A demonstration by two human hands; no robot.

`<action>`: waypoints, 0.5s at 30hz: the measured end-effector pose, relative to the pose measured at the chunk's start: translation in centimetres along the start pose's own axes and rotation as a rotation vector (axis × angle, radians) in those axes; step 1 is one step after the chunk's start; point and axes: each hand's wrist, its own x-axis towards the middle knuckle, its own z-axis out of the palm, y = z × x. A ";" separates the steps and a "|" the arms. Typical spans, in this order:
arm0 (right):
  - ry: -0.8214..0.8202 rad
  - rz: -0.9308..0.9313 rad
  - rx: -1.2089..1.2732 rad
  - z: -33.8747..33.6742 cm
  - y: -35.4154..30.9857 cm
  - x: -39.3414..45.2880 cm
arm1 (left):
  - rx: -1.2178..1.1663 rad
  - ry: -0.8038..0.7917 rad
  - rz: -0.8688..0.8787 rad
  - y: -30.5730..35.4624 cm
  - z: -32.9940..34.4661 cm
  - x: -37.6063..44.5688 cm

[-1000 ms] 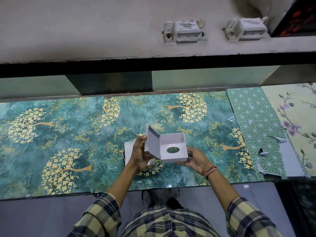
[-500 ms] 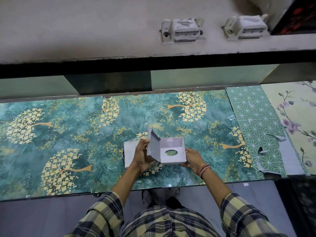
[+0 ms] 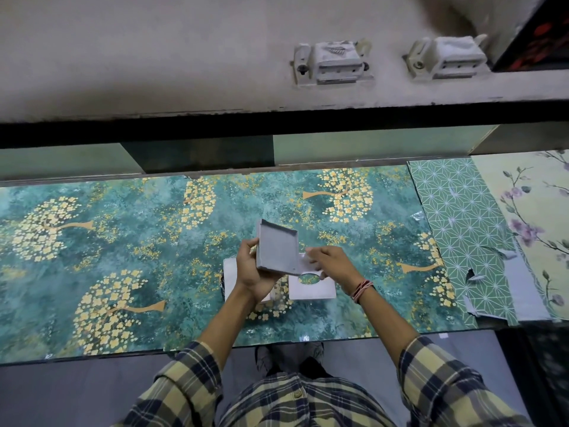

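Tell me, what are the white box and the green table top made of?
Box: looks like thin cardboard, matt white. It folds into flat flaps with sharp creases and has an oval hole cut in it.
Table top: seems to be covered with printed paper or vinyl film, slightly glossy. Light glints at its front edge, and the tree pattern looks printed.

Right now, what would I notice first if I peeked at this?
Probably the teal cover with golden trees, which fills the table in the middle. Toward its near edge the left hand and right hand hold a white card box with an oval hole in its flap. Two white fittings sit on the grey ledge above, toward the right.
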 end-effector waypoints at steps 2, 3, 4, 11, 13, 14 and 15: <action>-0.080 -0.030 -0.031 0.3 -1.0 0.6 | 0.027 0.009 0.020 0.6 1.2 0.3; -0.058 -0.052 -0.049 0.3 -1.4 0.9 | 0.060 0.017 0.037 0.8 1.7 0.5; -0.017 -0.072 -0.056 0.3 -1.5 1.3 | 0.101 0.035 0.055 1.1 2.1 0.6; 0.273 -0.015 -0.229 -1.4 -0.9 5.5 | 0.318 0.170 0.137 2.2 0.4 1.7; 0.295 0.016 -0.314 -1.8 -1.0 6.7 | 0.346 0.218 0.173 2.2 -0.4 1.6; 0.301 0.031 -0.358 -1.9 -1.2 7.1 | 0.358 0.238 0.184 2.2 -0.7 1.5; 0.299 0.048 -0.392 -1.9 -1.3 7.4 | 0.365 0.254 0.194 2.2 -1.0 1.5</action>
